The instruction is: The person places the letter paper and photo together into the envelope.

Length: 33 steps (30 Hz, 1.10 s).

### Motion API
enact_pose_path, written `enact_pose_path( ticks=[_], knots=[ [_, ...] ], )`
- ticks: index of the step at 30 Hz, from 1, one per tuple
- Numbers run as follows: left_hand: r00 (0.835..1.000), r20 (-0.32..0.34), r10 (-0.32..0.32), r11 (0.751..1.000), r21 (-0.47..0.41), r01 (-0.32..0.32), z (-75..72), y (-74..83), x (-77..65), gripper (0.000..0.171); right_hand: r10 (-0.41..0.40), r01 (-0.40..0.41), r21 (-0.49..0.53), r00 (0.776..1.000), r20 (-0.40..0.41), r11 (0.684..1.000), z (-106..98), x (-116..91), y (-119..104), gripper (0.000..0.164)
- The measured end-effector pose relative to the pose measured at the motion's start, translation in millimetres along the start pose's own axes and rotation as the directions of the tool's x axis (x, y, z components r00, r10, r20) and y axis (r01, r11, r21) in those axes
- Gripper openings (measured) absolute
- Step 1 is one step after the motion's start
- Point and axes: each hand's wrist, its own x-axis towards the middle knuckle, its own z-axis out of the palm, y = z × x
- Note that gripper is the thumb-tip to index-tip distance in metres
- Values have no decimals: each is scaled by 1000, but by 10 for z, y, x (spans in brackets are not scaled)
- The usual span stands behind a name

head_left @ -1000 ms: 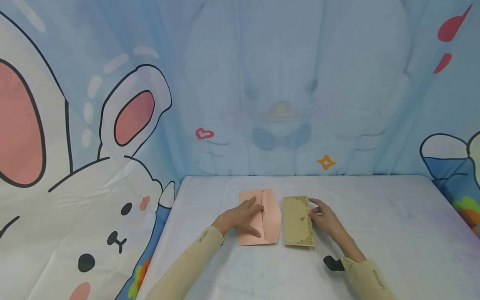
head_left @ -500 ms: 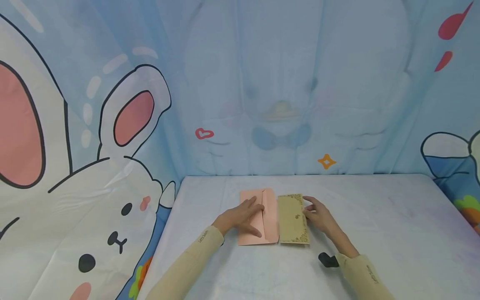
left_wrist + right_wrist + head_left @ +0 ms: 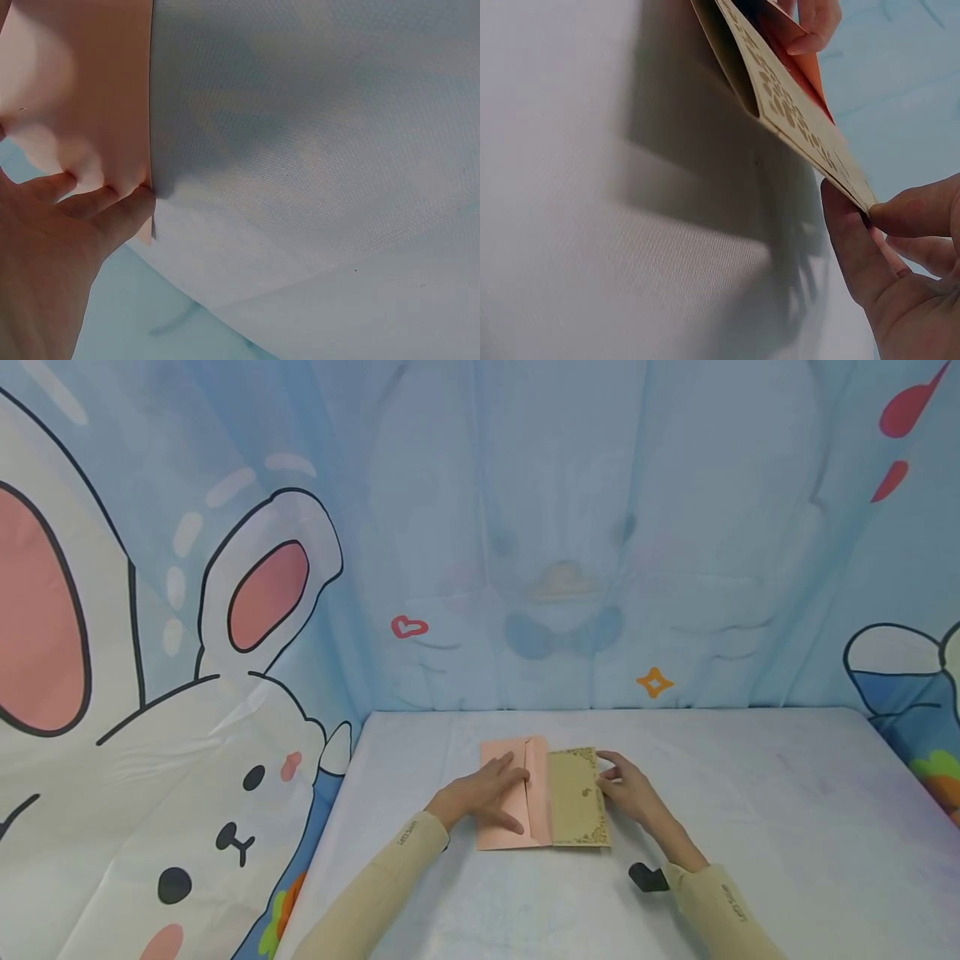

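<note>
A pink envelope (image 3: 537, 810) lies on the table, left of centre. My left hand (image 3: 480, 793) rests on it with fingers spread; in the left wrist view its fingertips (image 3: 133, 210) press near the envelope's edge. A tan card (image 3: 576, 810) with brown floral corner patterns stands against the envelope's right side, its left edge tucked under the pink paper. My right hand (image 3: 633, 789) pinches the card's right edge between thumb and fingers. In the right wrist view the folded card (image 3: 795, 112) tilts above the cloth, the envelope's orange-red inside (image 3: 806, 71) behind it.
A white cloth covers the table (image 3: 750, 810). Behind it hangs a blue curtain (image 3: 675, 527) with cartoon prints, and a large rabbit print (image 3: 225, 760) fills the left side. A black piece (image 3: 647, 877) shows by the right sleeve.
My right hand has moved left with the card, from beside the envelope until the card's left edge slipped under the pink paper. My left hand has stayed in place.
</note>
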Motion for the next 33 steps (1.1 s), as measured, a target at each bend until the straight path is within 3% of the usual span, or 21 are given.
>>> enact_pose_path(
  ticks=[27, 33],
  knots=[
    [1000, 4, -1, 999, 42, 1, 4, 5, 39, 93, -77, 77, -37, 997, 14, 996, 205, 100, -208, 54],
    [1000, -1, 0, 998, 60, 0, 8, 6, 34, 95, -54, 55, -44, 998, 23, 998, 237, 169, -241, 56]
  ],
)
